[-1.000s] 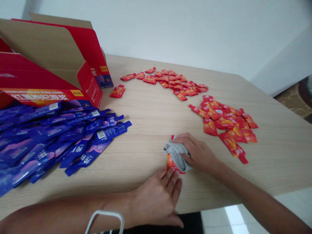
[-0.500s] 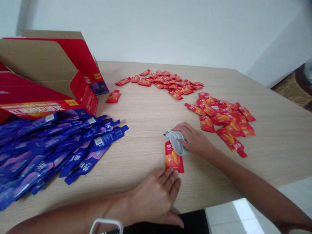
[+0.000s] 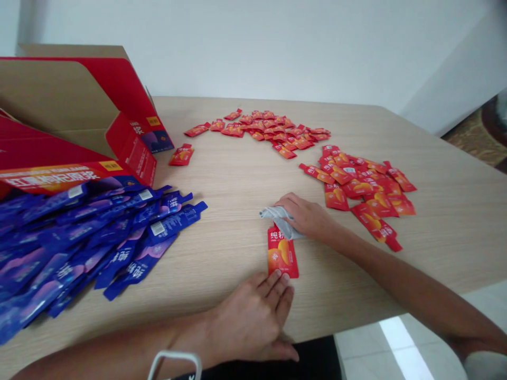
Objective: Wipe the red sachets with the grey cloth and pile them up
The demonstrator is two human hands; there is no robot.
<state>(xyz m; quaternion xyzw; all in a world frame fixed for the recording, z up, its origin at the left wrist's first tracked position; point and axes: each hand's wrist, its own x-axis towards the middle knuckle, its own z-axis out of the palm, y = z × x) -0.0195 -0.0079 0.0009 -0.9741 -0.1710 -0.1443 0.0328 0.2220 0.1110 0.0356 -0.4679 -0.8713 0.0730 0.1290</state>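
The fingertips (image 3: pixel 278 274) of the left hand (image 3: pixel 249 319) lay on the bottom edge of a red pouch (image 3: pixel 282 259), the fingers close together and nearly flat, while the thumb stuck out apart from them, near the table's front edge. The fingers of the right hand (image 3: pixel 306 215) were bent over a bunched grey cloth (image 3: pixel 280 215), gripping it against the pouch's top end; whether the thumb pinched it from beneath could not be told. The pouch lay flat on the pale wooden table (image 3: pixel 237 184), printed face up, its neck partly covered by the cloth. A white-framed band (image 3: pixel 176 354) circled the left wrist. To the right of the right hand, a heap of red pouches (image 3: pixel 368 184) lay overlapping, and farther back a second spread of smaller-looking red packets (image 3: pixel 273 129) trailed off leftward, with a lone red packet (image 3: pixel 181 155) nearer the carton. On the left, a large pile of blue pouches (image 3: pixel 99 232) overlapped in front of an open red carton (image 3: pixel 43 140). Behind the table rose a white wall (image 3: pixel 277 47), and below its front edge showed pale floor tiles (image 3: pixel 368 348).
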